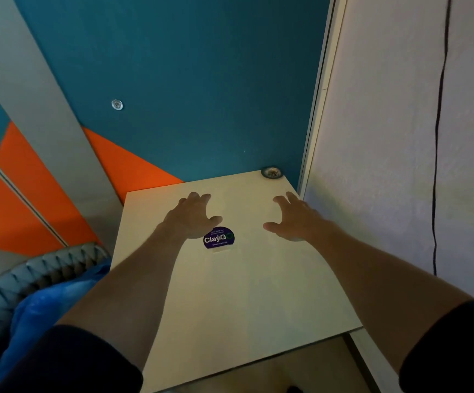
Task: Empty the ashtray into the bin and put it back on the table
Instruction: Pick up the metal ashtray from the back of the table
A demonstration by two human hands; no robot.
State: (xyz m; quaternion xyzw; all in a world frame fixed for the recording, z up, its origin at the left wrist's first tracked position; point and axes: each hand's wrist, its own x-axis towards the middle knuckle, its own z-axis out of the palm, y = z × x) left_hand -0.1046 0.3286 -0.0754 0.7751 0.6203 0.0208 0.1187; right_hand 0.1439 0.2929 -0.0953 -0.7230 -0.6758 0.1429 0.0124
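A small round dark ashtray [271,172] with ash and butts in it sits at the far right corner of a pale square table [230,293], close to the blue wall. My left hand [192,215] hovers over the middle of the table with its fingers spread, holding nothing. My right hand [294,217] hovers beside it, also spread and empty, a short way in front of the ashtray. Neither hand touches the ashtray. A woven grey bin [31,268] lined with a blue plastic bag [48,302] stands on the floor left of the table.
A round purple sticker [218,239] lies on the table between my hands. A white wall [386,165] with a black cable [437,165] running down it borders the table on the right. The blue and orange wall [173,80] stands behind it.
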